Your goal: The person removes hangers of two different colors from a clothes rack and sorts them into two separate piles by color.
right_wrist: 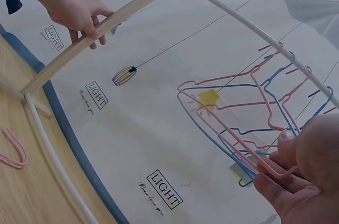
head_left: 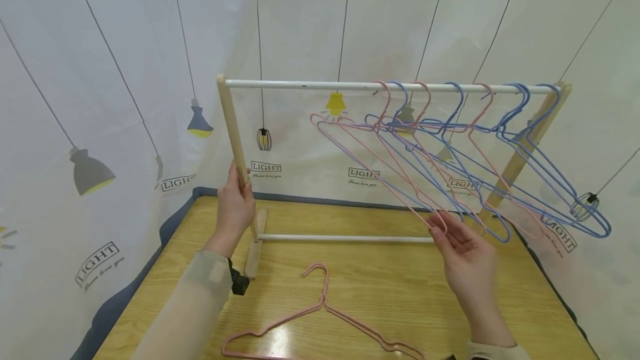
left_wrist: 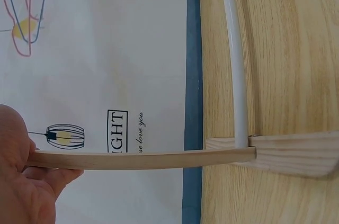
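Observation:
A small clothes rack has wooden side posts and a white top rail (head_left: 300,85). My left hand (head_left: 235,210) grips the left wooden post (head_left: 232,132) partway up. At the right, my right hand (head_left: 467,265) pinches the lower corner of the leftmost pink hanger (head_left: 388,101), whose hook is over the rail. Behind that hanger, more pink and blue hangers (head_left: 607,229) hang bunched towards the right post. The right wrist view shows the thumb and fingers (right_wrist: 278,192) at the pink wire. Another pink hanger (head_left: 324,298) lies flat on the table before the rack.
The rack's left wooden foot (head_left: 255,257) and white lower bar (head_left: 345,238) stand on a wood-grain table (head_left: 200,304). Behind hangs a pale cloth (head_left: 125,26) printed with lamps and the word LIGHT. A blue edge runs along the back of the table.

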The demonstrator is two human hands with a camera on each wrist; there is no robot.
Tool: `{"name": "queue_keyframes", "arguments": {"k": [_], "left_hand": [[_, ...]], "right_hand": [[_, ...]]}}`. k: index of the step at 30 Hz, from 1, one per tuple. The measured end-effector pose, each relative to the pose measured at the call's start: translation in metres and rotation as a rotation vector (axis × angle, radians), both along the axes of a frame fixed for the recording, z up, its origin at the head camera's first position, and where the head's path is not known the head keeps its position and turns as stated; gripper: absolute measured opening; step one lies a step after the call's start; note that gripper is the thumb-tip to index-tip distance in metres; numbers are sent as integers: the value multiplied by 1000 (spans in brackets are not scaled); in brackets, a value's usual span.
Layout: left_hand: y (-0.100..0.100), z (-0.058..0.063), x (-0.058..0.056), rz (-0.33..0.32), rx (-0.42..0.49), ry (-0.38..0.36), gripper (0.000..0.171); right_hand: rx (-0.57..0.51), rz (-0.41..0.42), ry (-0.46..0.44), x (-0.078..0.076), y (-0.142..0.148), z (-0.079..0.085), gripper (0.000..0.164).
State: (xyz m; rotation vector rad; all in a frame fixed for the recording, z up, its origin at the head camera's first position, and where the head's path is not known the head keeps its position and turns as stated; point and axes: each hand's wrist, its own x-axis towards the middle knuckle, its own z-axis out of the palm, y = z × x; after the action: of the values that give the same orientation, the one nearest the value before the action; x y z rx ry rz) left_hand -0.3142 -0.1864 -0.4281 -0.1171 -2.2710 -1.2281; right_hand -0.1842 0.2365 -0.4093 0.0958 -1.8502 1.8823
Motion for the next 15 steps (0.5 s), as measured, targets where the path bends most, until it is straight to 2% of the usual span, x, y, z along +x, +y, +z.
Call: {"name": "queue_keyframes", "arguments": {"k": [4,9,11,15], "left_hand": [[-1,0,-1,1,2,-2,58],[-1,-2,-2,1,2,-13,62],[-1,-2,-2,3,5,-17,63],[-1,-1,-3,5,10,-16,59]], "right_hand": [[-4,23,41,-11,-7,5,34],[88,35,116,-21,-13,8,30],[125,40,126,-23,-15,9,29],[121,55,121,-26,-17,7,31]]}}
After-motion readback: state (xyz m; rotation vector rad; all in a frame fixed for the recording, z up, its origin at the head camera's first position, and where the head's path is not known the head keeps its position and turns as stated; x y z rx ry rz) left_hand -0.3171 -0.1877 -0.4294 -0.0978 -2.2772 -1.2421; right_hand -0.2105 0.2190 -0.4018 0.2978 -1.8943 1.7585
